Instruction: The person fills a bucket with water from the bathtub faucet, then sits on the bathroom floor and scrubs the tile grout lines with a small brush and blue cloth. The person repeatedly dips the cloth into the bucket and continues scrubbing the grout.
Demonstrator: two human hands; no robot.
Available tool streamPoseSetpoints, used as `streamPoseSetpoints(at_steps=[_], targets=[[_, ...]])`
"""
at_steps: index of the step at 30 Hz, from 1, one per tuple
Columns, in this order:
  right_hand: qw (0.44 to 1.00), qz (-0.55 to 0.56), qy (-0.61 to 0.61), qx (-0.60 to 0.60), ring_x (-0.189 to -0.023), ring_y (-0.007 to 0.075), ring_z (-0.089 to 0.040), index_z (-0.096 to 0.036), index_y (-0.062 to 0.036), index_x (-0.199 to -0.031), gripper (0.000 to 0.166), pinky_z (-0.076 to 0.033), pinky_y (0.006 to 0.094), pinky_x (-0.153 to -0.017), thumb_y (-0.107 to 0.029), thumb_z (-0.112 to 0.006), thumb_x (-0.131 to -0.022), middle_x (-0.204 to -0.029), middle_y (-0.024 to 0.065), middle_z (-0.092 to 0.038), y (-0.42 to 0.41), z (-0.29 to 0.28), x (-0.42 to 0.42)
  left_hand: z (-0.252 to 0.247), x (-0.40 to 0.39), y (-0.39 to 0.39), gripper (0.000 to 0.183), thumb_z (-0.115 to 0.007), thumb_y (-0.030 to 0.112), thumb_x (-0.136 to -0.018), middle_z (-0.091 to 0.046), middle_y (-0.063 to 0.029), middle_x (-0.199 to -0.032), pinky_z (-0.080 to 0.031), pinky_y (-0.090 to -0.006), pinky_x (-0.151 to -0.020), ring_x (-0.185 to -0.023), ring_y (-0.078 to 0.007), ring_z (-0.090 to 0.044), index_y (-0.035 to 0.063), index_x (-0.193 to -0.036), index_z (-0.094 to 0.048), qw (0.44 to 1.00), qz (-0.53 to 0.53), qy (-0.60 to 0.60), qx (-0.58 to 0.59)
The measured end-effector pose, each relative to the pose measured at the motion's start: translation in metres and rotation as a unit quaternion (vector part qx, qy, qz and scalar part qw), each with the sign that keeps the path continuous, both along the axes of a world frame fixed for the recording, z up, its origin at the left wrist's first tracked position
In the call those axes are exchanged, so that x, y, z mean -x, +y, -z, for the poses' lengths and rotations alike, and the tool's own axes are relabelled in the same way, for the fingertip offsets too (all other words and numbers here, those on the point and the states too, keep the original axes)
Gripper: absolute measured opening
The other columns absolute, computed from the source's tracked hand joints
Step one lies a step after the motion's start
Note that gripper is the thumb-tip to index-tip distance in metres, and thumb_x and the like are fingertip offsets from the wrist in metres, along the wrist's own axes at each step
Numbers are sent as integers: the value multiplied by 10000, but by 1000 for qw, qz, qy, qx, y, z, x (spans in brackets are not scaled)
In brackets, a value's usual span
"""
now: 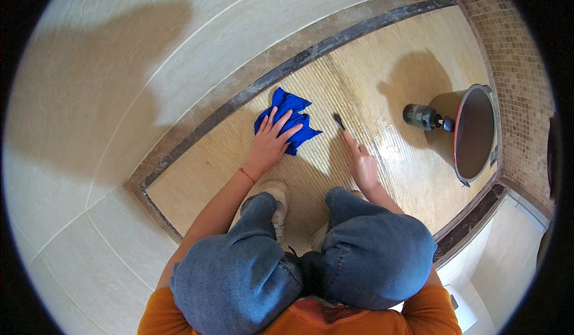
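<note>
My left hand [272,140] lies flat with its fingers spread on a crumpled blue cloth [287,110], pressing it against the ribbed tile floor [358,79]. A red cord circles that wrist. My right hand [362,166] grips a small brush [338,121] with a dark head, forefinger stretched along its handle. The brush head is at the floor, to the right of the cloth; whether it touches cannot be told. Wet, shiny grooves [385,142] run across the floor beside my right hand.
A dark bottle with a pump top [420,117] stands to the right, next to a grey bucket [448,106]. Dark stone edging [287,68] borders the floor. Pale tiled wall [224,34] rises on the left, mosaic wall [511,57] on the right. My shoes [280,200] are close below my hands.
</note>
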State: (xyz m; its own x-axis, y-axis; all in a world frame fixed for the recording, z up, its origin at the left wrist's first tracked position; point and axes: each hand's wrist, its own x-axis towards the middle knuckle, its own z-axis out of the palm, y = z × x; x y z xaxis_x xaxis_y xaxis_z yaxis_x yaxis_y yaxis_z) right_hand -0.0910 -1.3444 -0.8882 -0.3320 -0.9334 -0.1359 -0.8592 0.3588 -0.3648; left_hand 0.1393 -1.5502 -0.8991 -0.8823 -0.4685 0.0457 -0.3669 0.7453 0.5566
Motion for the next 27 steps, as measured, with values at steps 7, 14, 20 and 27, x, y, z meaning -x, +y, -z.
streamPoseSetpoints(at_steps=[7, 14, 20, 27], targets=[[1000, -12, -11, 14, -541, 362, -621, -466, -195, -1496, 777, -538, 453, -506, 76, -547, -772, -789, 196, -612, 2, -1, 8, 3, 2, 1, 707, -747, 87, -773, -358, -79, -1579, -263, -544, -1184, -1480, -420, -261, 288, -1413, -522, 1000, -1, 6, 6], [999, 22, -38, -4, -581, 346, -645, -480, -188, -1489, 772, -553, 448, -526, 77, -557, -768, -791, 182, -617, 47, -4, -3, 4, -3, 0, 709, -746, 98, -782, -354, -77, -1583, -270, -544, -1178, -1482, -421, -256, 299, -1422, -514, 1000, 1, -5, -3], [1000, 13, -22, -4, -565, 339, -631, -443, -220, -1514, 819, -550, 432, -521, 80, -561, -761, -787, 180, -594, 30, -7, 6, 4, 7, 2, 726, -751, 99, -777, -358, -78, -1581, -278, -545, -1175, -1478, -423, -264, 308, -1428, -506, 1000, 3, 2, 12], [1000, 21, -22, -3, -594, 346, -650, -480, -209, -1488, 733, -552, 438, -529, 56, -540, -807, -926, 204, -661, 32, 2, -1, 4, -1, -2, 712, -757, 106, -773, -366, -72, -1576, -276, -529, -1182, -1479, -410, -266, 298, -1416, -519, 1000, 5, 3, 11]])
